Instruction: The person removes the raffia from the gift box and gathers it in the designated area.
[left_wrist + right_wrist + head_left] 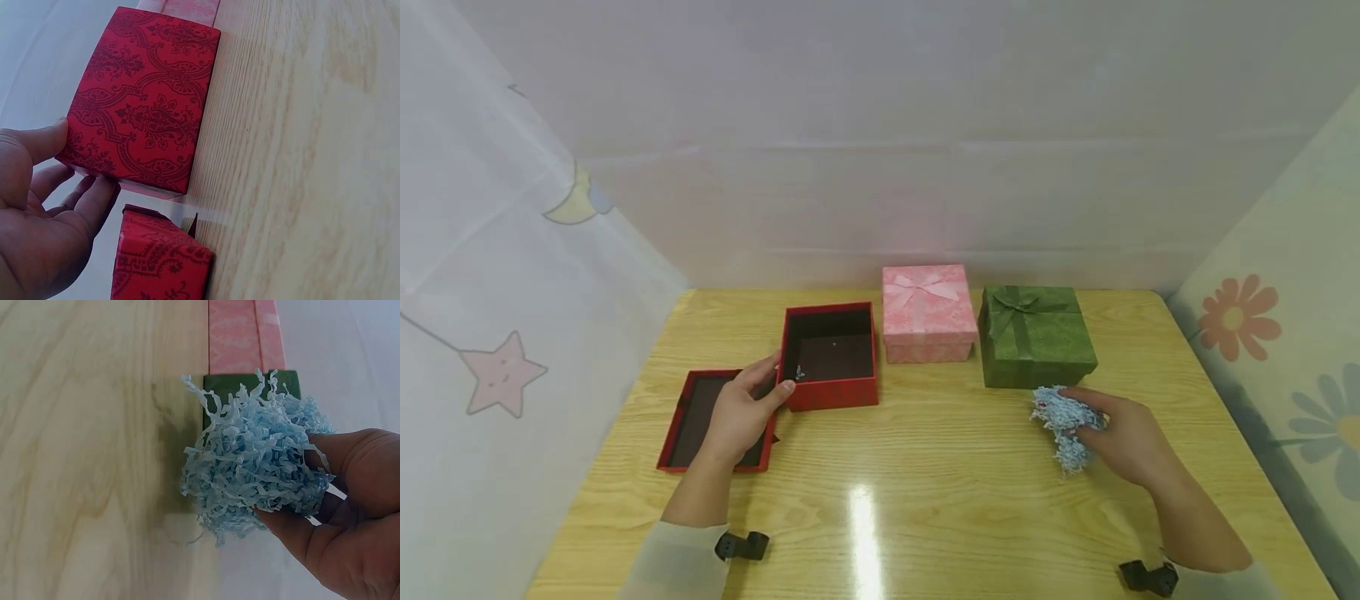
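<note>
My left hand [742,414] grips the near left corner of an open red box [842,393], thumb at the rim and fingers along its side. Dark lining covers the box's inside, where a small pale scrap [800,373] lies. In the left wrist view the red box [144,100] shows a dark ornate pattern. A clump of light blue shredded paper [1063,417] is pinched in my right hand [1126,437], held above the table in front of the green box. Seen from the right wrist, loose strands stick out of the shredded paper [250,456].
The red lid [683,425] lies upturned on the wooden table [940,483], partly behind my left forearm. A pink gift box [928,308] with a bow and a green gift box [1037,333] with a ribbon stand closed at the back. Printed cloth walls [925,192] surround the table.
</note>
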Action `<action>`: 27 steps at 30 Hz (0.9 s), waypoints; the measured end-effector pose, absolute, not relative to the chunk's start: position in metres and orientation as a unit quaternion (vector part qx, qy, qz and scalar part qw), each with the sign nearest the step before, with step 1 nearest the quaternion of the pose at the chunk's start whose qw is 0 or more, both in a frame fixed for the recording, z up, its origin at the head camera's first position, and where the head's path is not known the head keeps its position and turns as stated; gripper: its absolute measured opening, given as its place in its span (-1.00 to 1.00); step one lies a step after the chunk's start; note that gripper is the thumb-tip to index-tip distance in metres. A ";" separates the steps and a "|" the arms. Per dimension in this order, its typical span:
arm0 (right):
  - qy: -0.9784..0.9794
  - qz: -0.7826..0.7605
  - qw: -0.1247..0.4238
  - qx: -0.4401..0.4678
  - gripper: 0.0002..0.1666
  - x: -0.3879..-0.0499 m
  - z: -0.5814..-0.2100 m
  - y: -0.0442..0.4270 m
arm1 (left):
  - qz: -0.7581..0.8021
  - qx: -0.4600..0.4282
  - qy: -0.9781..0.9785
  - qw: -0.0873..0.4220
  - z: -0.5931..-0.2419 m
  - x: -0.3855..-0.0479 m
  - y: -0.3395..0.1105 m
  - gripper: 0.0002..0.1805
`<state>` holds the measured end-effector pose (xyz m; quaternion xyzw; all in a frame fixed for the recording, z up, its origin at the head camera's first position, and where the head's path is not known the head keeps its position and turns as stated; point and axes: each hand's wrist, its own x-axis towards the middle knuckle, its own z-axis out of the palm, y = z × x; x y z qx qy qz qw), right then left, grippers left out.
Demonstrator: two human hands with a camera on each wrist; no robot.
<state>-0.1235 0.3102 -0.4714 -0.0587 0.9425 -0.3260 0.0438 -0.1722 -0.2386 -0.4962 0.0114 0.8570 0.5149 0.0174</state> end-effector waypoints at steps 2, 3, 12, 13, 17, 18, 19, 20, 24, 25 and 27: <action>0.945 -0.319 0.049 -0.052 -0.35 -0.123 -0.473 0.316 | 0.517 0.011 0.856 0.020 -0.496 -0.172 -0.238 -0.23; 0.947 -0.315 0.052 -0.047 -0.35 -0.122 -0.474 0.319 | 0.519 0.011 0.854 0.020 -0.496 -0.172 -0.238 -0.24; 0.959 -0.276 0.052 -0.025 -0.36 -0.121 -0.483 0.348 | 0.517 0.001 0.856 0.028 -0.492 -0.172 -0.234 -0.26; 0.960 -0.274 0.051 -0.022 -0.37 -0.121 -0.484 0.351 | 0.515 0.000 0.857 0.029 -0.492 -0.172 -0.233 -0.27; 0.962 -0.269 0.048 -0.013 -0.37 -0.120 -0.487 0.360 | 0.516 0.002 0.856 0.028 -0.491 -0.172 -0.233 -0.27; 0.961 -0.271 0.050 -0.009 -0.37 -0.119 -0.488 0.362 | 0.517 0.004 0.856 0.027 -0.491 -0.172 -0.233 -0.27; 0.961 -0.272 0.051 -0.006 -0.37 -0.119 -0.489 0.363 | 0.517 0.006 0.855 0.026 -0.491 -0.171 -0.234 -0.27; 0.961 -0.272 0.051 -0.004 -0.36 -0.119 -0.490 0.364 | 0.518 0.007 0.855 0.025 -0.492 -0.171 -0.234 -0.26; 0.960 -0.275 0.051 0.006 -0.35 -0.119 -0.494 0.366 | 0.515 0.010 0.857 0.021 -0.494 -0.171 -0.237 -0.25; 0.960 -0.275 0.053 0.008 -0.35 -0.120 -0.495 0.366 | 0.514 0.010 0.858 0.021 -0.495 -0.172 -0.238 -0.24; 0.960 -0.276 0.055 0.010 -0.35 -0.121 -0.497 0.366 | 0.509 0.009 0.860 0.022 -0.495 -0.171 -0.238 -0.23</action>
